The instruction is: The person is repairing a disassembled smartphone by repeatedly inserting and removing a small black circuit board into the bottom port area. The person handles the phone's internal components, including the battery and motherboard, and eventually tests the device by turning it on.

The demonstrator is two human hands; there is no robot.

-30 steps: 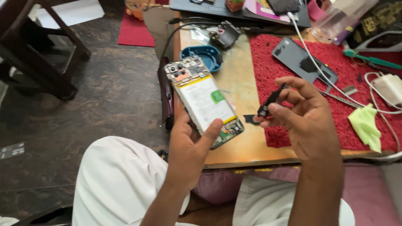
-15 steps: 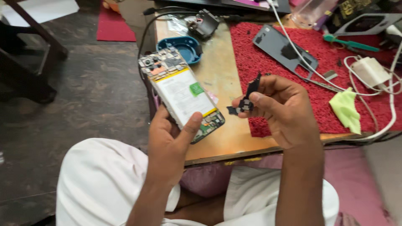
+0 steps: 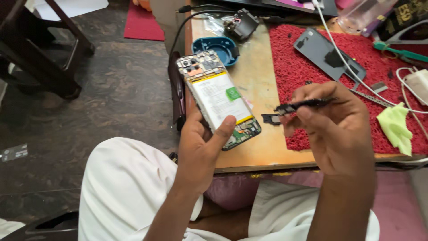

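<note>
Left hand [image 3: 200, 147] has an opened phone [image 3: 218, 100] in its grip, back off, thumb across the lower edge. Right hand [image 3: 332, 129] pinches a thin black part [image 3: 303, 105] just right of the phone, above the red mat [image 3: 312, 67] on the tabletop [image 3: 256, 80].

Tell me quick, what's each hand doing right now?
Left hand: closed around an opened phone, thumb on its battery.
Right hand: closed, fingers pinching a small black part.

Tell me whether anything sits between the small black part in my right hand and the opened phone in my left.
Nothing visible does. The right hand holds the small black part beside the opened phone in the left hand; only bare wooden table shows behind the gap between them.
</note>
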